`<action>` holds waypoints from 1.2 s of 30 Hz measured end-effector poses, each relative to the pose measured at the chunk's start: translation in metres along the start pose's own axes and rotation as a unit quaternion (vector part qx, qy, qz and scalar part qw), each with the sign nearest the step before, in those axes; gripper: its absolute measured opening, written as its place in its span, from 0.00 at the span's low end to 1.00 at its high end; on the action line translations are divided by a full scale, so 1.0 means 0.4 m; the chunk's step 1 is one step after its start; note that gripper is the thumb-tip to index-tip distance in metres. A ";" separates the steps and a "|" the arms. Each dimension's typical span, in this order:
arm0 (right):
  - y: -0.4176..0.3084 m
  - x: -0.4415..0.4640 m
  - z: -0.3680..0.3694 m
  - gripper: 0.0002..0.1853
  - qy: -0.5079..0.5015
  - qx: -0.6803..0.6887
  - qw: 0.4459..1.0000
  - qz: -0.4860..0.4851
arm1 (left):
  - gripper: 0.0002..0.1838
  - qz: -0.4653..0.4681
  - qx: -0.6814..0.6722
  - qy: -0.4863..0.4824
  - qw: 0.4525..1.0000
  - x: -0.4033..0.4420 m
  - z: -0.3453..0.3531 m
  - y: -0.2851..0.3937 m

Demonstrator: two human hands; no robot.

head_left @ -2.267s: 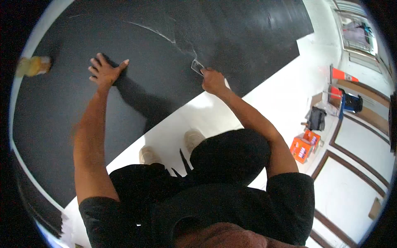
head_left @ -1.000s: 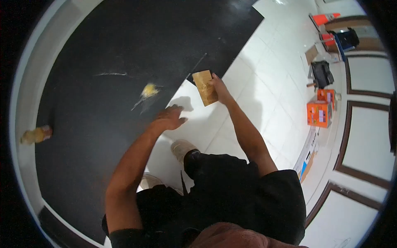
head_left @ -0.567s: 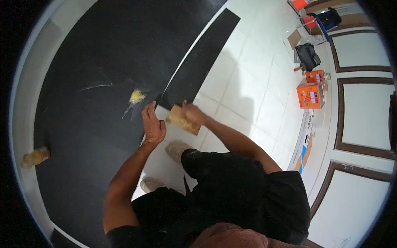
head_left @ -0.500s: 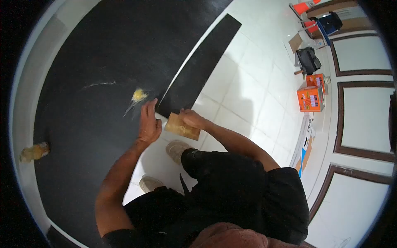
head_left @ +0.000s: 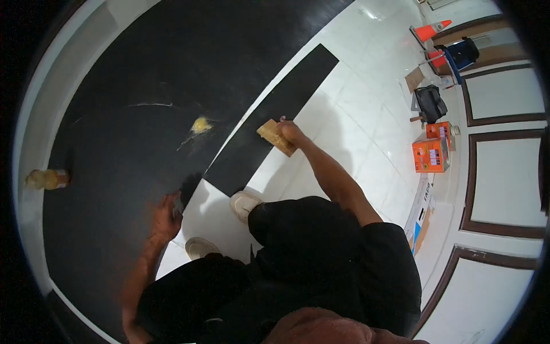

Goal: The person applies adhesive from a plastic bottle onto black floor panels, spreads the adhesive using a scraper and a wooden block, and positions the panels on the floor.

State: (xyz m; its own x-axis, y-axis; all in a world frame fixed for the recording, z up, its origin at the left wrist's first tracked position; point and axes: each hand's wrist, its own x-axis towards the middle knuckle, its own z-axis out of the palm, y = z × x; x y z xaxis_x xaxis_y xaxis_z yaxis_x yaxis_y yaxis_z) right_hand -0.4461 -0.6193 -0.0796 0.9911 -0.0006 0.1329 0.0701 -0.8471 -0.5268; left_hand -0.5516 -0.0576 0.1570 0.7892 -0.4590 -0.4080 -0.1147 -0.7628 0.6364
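My right hand point(head_left: 293, 133) is closed around a flat wooden block point(head_left: 276, 137), its face smeared yellowish. The block is over the long edge of a narrow black strip point(head_left: 298, 80) that lies on the white floor. My left hand point(head_left: 166, 218), smeared by motion, is low over the near edge of a large black sheet point(head_left: 126, 143), so its fingers cannot be read. Between sheet and strip runs a thin, curved white gap. On the sheet sits a yellow blob point(head_left: 200, 125) with pale streaks around it.
A jar with yellowish contents point(head_left: 48, 179) is at the sheet's left edge. Along the right wall stand orange cans point(head_left: 431, 155), a dark bag point(head_left: 429, 104), a traffic cone point(head_left: 432, 30) and a long carton point(head_left: 423, 212). My shoes point(head_left: 245, 205) are by the strip's near end.
My right hand has carried the wooden block forward along the strip, away from its near end. My left hand has left that end and moved back and left. The view has shifted slightly.
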 end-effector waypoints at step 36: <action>-0.034 0.092 -0.231 0.24 0.063 0.370 0.844 0.383 | 0.33 -0.212 0.090 -0.074 0.970 -0.232 0.312 -0.061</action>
State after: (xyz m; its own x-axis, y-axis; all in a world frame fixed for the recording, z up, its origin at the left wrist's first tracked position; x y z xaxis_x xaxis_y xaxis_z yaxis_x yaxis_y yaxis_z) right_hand -0.4210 -0.6568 0.0103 0.7606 -0.4939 -0.4213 -0.4890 -0.0091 -0.8722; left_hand -0.6973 -0.0530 0.0976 0.6946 -0.1362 -0.7064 0.0883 -0.9583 0.2717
